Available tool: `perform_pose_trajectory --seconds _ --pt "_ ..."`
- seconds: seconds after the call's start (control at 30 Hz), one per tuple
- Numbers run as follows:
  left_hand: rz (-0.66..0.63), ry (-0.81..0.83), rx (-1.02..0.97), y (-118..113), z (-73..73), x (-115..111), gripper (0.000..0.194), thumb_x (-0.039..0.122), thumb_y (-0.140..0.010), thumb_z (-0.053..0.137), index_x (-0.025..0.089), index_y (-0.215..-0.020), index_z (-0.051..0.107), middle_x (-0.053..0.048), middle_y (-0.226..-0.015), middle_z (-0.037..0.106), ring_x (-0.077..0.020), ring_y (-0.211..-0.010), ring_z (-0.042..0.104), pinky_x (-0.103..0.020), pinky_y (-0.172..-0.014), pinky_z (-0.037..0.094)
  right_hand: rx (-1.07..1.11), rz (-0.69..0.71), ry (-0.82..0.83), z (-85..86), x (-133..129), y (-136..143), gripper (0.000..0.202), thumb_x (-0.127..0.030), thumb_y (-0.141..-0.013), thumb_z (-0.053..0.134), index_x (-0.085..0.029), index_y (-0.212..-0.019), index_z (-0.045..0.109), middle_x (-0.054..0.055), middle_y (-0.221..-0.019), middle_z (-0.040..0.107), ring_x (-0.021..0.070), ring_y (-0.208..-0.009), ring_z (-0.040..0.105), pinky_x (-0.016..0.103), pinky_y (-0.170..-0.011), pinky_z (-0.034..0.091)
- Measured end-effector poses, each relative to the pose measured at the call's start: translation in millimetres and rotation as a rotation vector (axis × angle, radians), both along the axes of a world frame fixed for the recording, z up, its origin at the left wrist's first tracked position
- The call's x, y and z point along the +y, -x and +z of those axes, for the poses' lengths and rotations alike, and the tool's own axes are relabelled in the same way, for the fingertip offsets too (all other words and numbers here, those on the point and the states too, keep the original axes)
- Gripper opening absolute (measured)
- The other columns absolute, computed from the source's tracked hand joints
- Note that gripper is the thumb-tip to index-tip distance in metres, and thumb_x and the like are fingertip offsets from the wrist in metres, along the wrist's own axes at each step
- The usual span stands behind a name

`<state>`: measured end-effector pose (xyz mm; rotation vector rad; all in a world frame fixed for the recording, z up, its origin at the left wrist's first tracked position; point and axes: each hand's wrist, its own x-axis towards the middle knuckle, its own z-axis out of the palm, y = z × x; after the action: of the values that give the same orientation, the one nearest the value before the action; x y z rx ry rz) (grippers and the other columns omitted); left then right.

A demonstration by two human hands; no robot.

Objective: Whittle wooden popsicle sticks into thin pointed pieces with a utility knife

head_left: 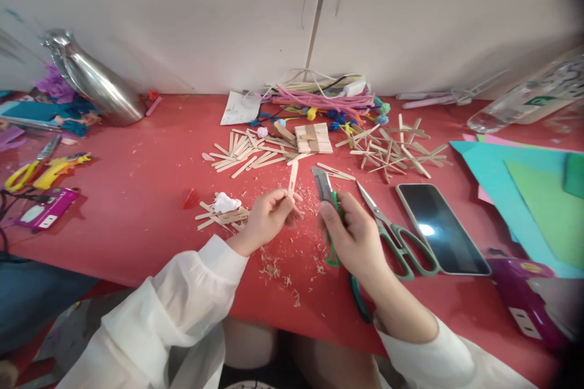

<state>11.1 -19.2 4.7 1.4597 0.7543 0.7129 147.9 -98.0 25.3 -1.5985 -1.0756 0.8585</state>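
Note:
Upright between the fingers of my left hand [271, 214] is a wooden craft stick [292, 179], with a small reddish slot showing in it. My right hand [353, 232] is wrapped round a green utility knife [325, 187], its blade end pointing up and away from me. A gap separates the knife from the stick. Wood shavings [285, 261] lie scattered on the red table below both hands. Just right of my right hand rest large scissors [396, 242] with dark green handles, partly hidden by it.
Loose craft sticks [244, 149], a bundle of sticks [314, 138] and a pile of joined sticks [401, 149] lie ahead. A phone [440, 228] and coloured paper [524, 194] are at right. A steel jug [98, 79] and yellow scissors [31, 167] stand or lie left.

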Motion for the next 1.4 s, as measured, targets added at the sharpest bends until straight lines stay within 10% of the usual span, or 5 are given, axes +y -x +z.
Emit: perform_pose_trajectory --seconds 0.27,0.57,0.93,1.4 --pt "-0.380 0.108 0.200 1.6 2.7 -3.9 0.027 0.035 -0.087 0.044 0.015 -0.071 0.052 0.000 -0.058 0.059 -0.0069 -0.045 0.053 -0.018 -0.046 0.040 0.249 -0.115 -0.065 -6.5 11.2 -5.6 0.026 -0.040 -0.075 0.061 -0.022 -0.086 0.047 -0.010 -0.043 0.049 0.0069 -0.034 0.041 0.018 -0.033 0.030" --pt "-0.519 0.307 -0.001 6.6 9.3 3.0 0.027 0.037 -0.084 0.050 0.014 -0.069 0.054 0.001 -0.058 0.057 -0.0065 -0.047 0.051 -0.021 -0.052 0.041 0.401 -0.055 -0.060 -3.9 11.6 -10.6 0.030 -0.038 -0.071 0.066 -0.022 -0.089 0.048 -0.010 -0.044 0.048 0.0073 -0.035 0.041 0.019 -0.034 0.034" --pt "-0.199 0.073 0.061 0.9 -2.4 4.2 0.024 0.038 -0.079 0.058 0.014 -0.074 0.057 0.001 -0.065 0.057 -0.0070 -0.055 0.053 -0.020 -0.055 0.042 0.136 -0.079 -0.032 -4.1 9.0 -6.5 0.029 -0.044 -0.075 0.058 -0.022 -0.089 0.048 -0.008 -0.046 0.049 0.0092 -0.037 0.043 0.020 -0.034 0.034" --pt "0.100 -0.222 0.147 8.0 -7.6 12.6 0.021 0.036 -0.086 0.049 0.016 -0.080 0.051 -0.002 -0.070 0.061 -0.0123 -0.069 0.061 -0.023 -0.067 0.047 -0.400 0.219 0.056 -5.4 1.8 3.5 0.019 -0.037 -0.083 0.039 -0.024 -0.070 0.038 0.000 -0.052 0.053 0.0161 -0.045 0.052 0.026 -0.048 0.034"
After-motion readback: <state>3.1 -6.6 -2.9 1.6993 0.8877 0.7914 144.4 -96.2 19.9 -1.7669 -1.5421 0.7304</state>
